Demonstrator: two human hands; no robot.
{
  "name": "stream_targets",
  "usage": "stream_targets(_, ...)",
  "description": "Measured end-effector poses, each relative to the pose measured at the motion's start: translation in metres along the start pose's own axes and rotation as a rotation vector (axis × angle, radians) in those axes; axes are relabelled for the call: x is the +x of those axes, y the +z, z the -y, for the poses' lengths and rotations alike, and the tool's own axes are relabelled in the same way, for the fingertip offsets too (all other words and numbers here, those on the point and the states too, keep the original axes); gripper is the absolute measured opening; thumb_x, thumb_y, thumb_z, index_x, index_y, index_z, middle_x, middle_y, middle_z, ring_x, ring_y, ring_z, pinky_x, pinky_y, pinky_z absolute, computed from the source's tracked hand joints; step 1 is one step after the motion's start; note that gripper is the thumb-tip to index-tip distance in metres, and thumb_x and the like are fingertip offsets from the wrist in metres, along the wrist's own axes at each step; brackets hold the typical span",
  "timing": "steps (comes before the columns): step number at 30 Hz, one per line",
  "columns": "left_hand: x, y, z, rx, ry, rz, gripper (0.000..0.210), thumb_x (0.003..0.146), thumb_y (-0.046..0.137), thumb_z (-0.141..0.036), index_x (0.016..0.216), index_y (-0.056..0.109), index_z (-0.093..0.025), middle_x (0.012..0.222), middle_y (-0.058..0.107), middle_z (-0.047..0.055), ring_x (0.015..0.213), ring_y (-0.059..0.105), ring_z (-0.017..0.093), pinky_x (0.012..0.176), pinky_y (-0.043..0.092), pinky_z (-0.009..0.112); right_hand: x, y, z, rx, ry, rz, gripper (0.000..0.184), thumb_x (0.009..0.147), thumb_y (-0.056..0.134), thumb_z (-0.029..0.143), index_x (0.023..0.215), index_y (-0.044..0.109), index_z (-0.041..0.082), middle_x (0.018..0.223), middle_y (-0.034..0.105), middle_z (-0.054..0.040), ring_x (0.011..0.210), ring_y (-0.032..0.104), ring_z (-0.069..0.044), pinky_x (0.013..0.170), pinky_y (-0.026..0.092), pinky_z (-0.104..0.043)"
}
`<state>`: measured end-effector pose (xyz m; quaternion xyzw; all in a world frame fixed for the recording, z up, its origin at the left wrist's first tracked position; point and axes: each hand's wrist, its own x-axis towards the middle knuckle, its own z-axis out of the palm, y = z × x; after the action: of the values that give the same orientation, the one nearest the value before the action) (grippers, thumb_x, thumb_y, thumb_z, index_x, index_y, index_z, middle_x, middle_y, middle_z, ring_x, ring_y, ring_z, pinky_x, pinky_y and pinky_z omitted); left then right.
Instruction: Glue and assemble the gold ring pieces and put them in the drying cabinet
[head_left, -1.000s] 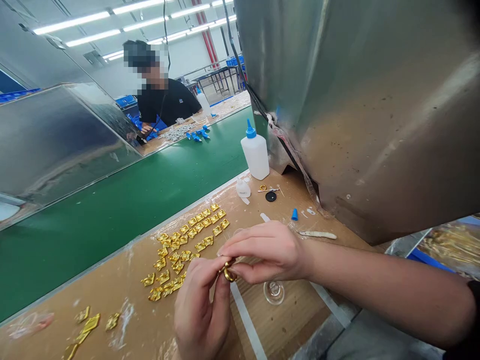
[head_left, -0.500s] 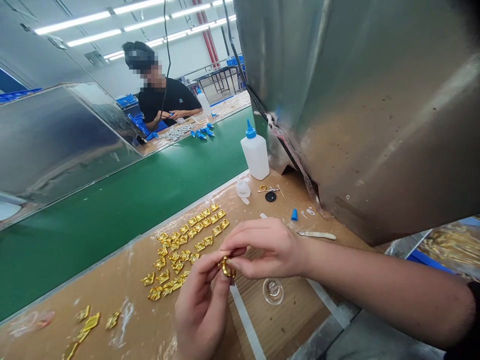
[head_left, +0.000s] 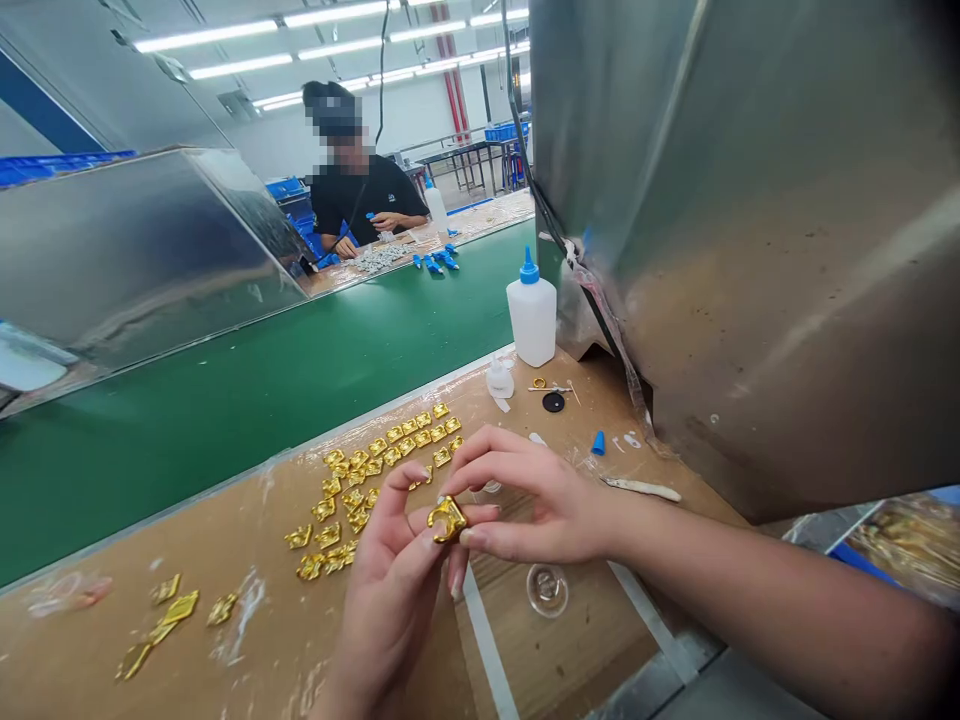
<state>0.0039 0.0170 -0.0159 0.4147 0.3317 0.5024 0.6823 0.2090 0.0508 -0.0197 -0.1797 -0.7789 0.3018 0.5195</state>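
A shiny gold ring [head_left: 447, 520] with a broad, square-looking top is between my two hands above the bench. My left hand [head_left: 394, 570] holds it from the left, the thumb at its band and the index finger raised and curled. From the right, my right hand [head_left: 536, 500] grips its edge, thumb low and fingertips over the top. Just behind my hands, several square gold pieces [head_left: 394, 455] lie in rows on the brown bench [head_left: 277, 620]. A small clear round dish [head_left: 547, 590] sits below my right wrist.
Behind stand a white bottle with a blue cap [head_left: 533, 320] and a small white bottle [head_left: 499, 380]. A large metal panel [head_left: 750, 250] borders the right side. Across the green belt [head_left: 300, 370] sits a co-worker [head_left: 367, 200]. More gold pieces [head_left: 180, 607] lie at left.
The ring has been turned, so its opening and square top now show. My left index finger has lifted away, and my right fingers have spread. The view has shifted slightly left.
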Motion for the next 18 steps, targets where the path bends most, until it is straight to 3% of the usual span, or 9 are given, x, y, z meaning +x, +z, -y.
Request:
stream_targets(7,-0.002,0.001,0.003,0.024,-0.011,0.037,0.054,0.090,0.089,-0.037,0.126,0.049,-0.030,0.083,0.080,0.000,0.057,0.064,0.011,0.054,0.048,0.016,-0.002,0.005,0.002,-0.009,-0.008,-0.010,0.028,0.100,0.075,0.033,0.123,0.070,0.017,0.120,0.070,-0.0107,0.113,0.068,-0.018,0.098,0.062,-0.036)
stream_targets(9,-0.004,0.002,0.005,0.093,-0.010,-0.002,0.052,0.093,0.085,-0.041,0.130,0.050,-0.030,0.091,0.080,0.003,0.065,0.068,0.015,0.056,0.051,0.020,-0.004,0.006,0.000,-0.034,-0.025,-0.044,0.028,0.100,0.076,0.034,0.122,0.069,0.018,0.118,0.070,-0.0102,0.111,0.068,-0.018,0.097,0.061,-0.036)
stream_targets(11,-0.008,0.002,0.007,0.246,0.081,-0.097,0.044,0.098,0.079,-0.045,0.132,0.055,-0.029,0.101,0.079,0.005,0.079,0.073,0.020,0.066,0.056,0.026,-0.005,0.006,0.000,-0.052,-0.024,-0.088,0.029,0.100,0.076,0.035,0.122,0.070,0.018,0.117,0.070,-0.0097,0.110,0.068,-0.018,0.096,0.061,-0.037)
stream_targets(13,-0.009,0.000,0.009,0.495,0.374,-0.189,0.035,0.097,0.079,-0.038,0.127,0.064,-0.027,0.109,0.076,0.005,0.092,0.073,0.021,0.080,0.058,0.031,-0.006,0.007,0.000,-0.023,-0.001,-0.137,0.030,0.099,0.076,0.038,0.121,0.071,0.018,0.115,0.071,-0.0089,0.106,0.067,-0.017,0.091,0.060,-0.034)
stream_targets(16,-0.007,-0.003,0.013,0.898,0.986,-0.268,0.045,0.080,0.093,-0.016,0.118,0.072,-0.026,0.115,0.069,0.004,0.100,0.068,0.021,0.091,0.054,0.033,-0.006,0.008,0.002,0.107,0.072,-0.189,0.030,0.096,0.079,0.039,0.115,0.073,0.017,0.111,0.071,-0.0070,0.097,0.065,-0.015,0.081,0.057,-0.029)
stream_targets(18,-0.005,-0.005,0.015,1.068,1.196,-0.327,0.051,0.074,0.097,-0.008,0.116,0.075,-0.025,0.116,0.066,0.005,0.100,0.066,0.022,0.088,0.053,0.033,-0.006,0.011,0.003,0.207,0.154,-0.191,0.030,0.095,0.081,0.041,0.111,0.075,0.017,0.106,0.071,-0.0058,0.092,0.064,-0.014,0.078,0.054,-0.028)
